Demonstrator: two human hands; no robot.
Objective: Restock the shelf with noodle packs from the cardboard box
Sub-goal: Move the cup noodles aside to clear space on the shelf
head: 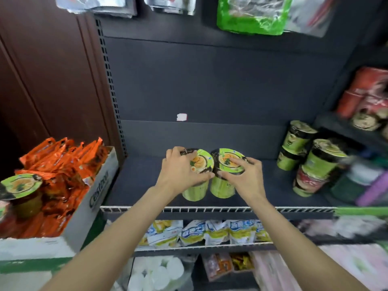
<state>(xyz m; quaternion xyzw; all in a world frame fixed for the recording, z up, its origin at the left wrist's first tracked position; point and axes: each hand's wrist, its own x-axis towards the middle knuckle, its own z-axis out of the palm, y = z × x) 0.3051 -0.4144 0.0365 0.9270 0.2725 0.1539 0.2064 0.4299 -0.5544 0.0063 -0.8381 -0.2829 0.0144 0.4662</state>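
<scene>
My left hand (pixel 182 169) grips the lid rim of a green noodle cup (pixel 197 177); my right hand (pixel 244 175) grips a second green noodle cup (pixel 225 175). Both cups stand touching on the dark metal shelf (pixel 147 185). White cardboard box (pixel 84 223) at left holds orange packs (pixel 63 164), one more green cup (pixel 21 192).

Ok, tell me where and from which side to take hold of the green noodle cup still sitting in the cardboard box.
Grip the green noodle cup by its lid rim, coming from above. It stands upright with its wide lid up, and orange packs crowd its body inside the cardboard box, so the sides are probably hard to reach.
</scene>
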